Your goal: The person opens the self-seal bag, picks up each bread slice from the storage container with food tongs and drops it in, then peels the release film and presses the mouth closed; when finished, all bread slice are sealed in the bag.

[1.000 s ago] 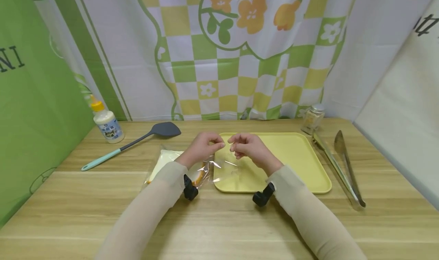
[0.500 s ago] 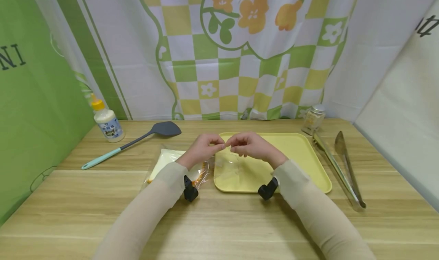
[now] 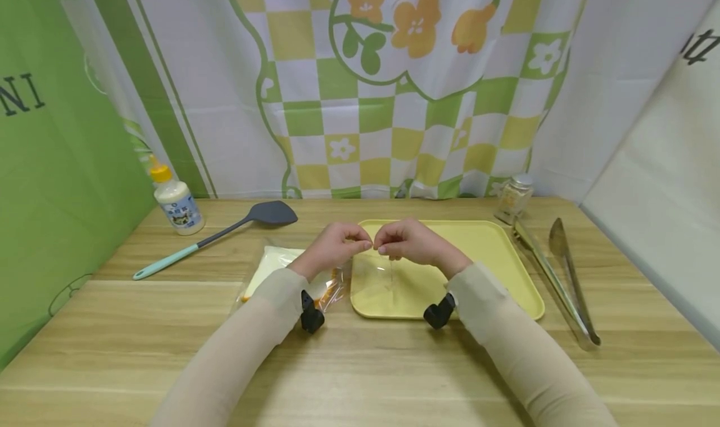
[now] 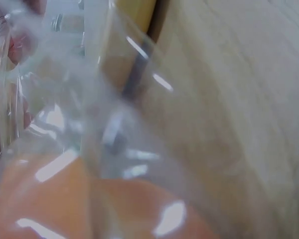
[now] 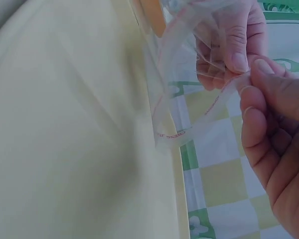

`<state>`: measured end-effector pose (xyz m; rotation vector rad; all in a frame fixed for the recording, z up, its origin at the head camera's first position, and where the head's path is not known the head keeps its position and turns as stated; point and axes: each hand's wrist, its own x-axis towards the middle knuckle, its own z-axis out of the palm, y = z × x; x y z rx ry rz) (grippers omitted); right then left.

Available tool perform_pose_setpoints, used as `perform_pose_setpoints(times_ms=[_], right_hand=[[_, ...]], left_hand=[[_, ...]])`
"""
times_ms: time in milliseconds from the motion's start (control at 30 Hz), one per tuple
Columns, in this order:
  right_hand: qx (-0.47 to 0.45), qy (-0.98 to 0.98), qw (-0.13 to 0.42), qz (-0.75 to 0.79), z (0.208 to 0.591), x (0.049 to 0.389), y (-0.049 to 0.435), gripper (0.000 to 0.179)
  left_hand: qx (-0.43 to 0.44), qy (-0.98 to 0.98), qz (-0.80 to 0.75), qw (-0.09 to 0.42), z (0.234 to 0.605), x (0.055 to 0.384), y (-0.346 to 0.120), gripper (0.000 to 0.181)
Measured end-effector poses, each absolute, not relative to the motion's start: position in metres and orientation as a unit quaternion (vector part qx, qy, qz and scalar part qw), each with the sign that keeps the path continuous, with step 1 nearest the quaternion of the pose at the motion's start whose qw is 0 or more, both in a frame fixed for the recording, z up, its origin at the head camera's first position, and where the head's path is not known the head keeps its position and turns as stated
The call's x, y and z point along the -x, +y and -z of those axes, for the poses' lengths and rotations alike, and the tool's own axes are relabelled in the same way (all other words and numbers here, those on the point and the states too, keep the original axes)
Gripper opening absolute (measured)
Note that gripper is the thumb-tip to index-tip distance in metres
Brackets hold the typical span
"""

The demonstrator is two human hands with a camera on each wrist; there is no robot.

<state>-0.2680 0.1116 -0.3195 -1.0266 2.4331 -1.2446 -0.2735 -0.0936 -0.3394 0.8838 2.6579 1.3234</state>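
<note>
A clear plastic bag [image 3: 337, 283] holds sliced bread [image 3: 275, 259] with an orange-brown crust, lying left of a yellow tray [image 3: 472, 264]. The bag's open end stretches over the tray's left edge. My left hand [image 3: 333, 247] pinches the bag's edge between thumb and fingers. Close beside it, my right hand [image 3: 419, 246] pinches the same edge; in the right wrist view its thumb and forefinger hold a translucent strip [image 5: 209, 112] with red print along the bag's mouth. In the left wrist view, the crust [image 4: 45, 194] shows blurred through shiny film.
A white bottle [image 3: 180, 208] with a yellow cap stands at the back left, beside a spatula [image 3: 272, 212] with a mint handle. A small glass jar [image 3: 513, 199] stands behind the tray's right corner. Metal tongs [image 3: 574, 289] lie right of the tray.
My right hand has closed in on the left hand, and their fingertips now meet at the bag's edge. The left hand has barely moved.
</note>
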Motion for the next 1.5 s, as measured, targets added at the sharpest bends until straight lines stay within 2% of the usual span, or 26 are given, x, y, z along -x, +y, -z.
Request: perform_pose_setpoints(times_ms=[133,267,467,633,767,900,1067,1367,1500], right_hand=[[0.362,0.829,0.089,0.416,0.322,0.267,0.113,0.008],[0.361,0.839,0.070,0.401,0.325,0.265,0.115,0.012],[0.355,0.850,0.050,0.387,0.327,0.260,0.118,0.013],[0.319,0.857,0.035,0.403,0.326,0.252,0.133,0.014],[0.282,0.859,0.029,0.427,0.323,0.251,0.142,0.012],[0.290,0.850,0.021,0.439,0.321,0.257,0.136,0.007],[0.331,0.848,0.013,0.415,0.319,0.268,0.120,0.019],[0.406,0.830,0.079,0.373,0.314,0.281,0.108,0.019],[0.417,0.827,0.088,0.366,0.314,0.282,0.105,0.016]], left_hand=[[-0.276,0.861,-0.427,0.025,0.340,0.273,-0.094,0.013],[-0.267,0.867,-0.421,0.027,0.341,0.274,-0.094,0.012],[-0.269,0.876,-0.400,0.012,0.341,0.277,-0.093,0.012],[-0.184,0.878,-0.441,-0.022,0.349,0.285,-0.105,0.017],[-0.137,0.867,-0.479,-0.028,0.357,0.289,-0.116,0.018],[-0.157,0.857,-0.490,-0.020,0.358,0.288,-0.114,0.018],[-0.183,0.853,-0.488,-0.001,0.359,0.285,-0.107,0.017],[-0.232,0.847,-0.476,0.028,0.353,0.277,-0.105,0.017],[-0.247,0.846,-0.470,0.039,0.350,0.275,-0.105,0.017]])
